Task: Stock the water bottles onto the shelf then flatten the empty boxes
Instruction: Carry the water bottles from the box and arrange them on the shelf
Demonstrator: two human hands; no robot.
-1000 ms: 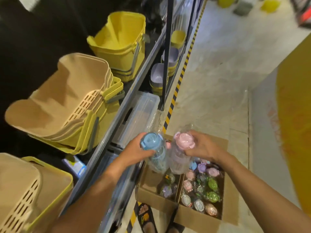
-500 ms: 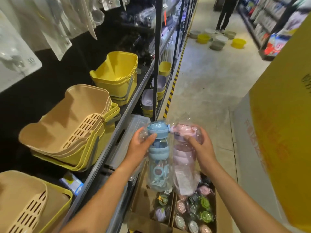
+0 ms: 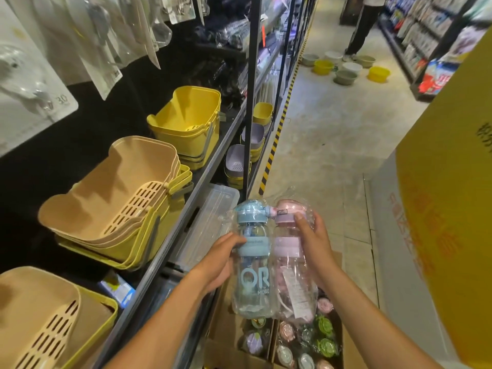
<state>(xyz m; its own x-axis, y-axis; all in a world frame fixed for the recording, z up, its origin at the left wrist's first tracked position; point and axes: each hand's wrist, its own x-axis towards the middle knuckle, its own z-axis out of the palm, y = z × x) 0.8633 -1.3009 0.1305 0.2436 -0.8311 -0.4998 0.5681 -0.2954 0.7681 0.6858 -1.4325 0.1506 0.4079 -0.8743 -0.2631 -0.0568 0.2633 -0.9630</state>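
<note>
My left hand (image 3: 219, 261) grips a blue-capped water bottle (image 3: 253, 265) in clear plastic wrap, held upright in front of me. My right hand (image 3: 312, 242) grips a pink-capped water bottle (image 3: 288, 262), also wrapped, right beside the blue one so the two touch. Below them on the floor stands an open cardboard box (image 3: 226, 328) with several more wrapped bottles (image 3: 323, 339) in it, caps up. The shelf (image 3: 202, 166) runs along my left.
The shelf holds stacked beige and yellow baskets (image 3: 127, 209) and yellow tubs (image 3: 189, 123); a clear lidded bin (image 3: 207, 222) sits lower down. A tall yellow carton (image 3: 450, 209) stands at my right. Far down the aisle are several basins (image 3: 346, 69) and a person's legs (image 3: 359, 25).
Both bottles have been lifted out of the box and raised upright to chest height. My view has tilted up toward the aisle.
</note>
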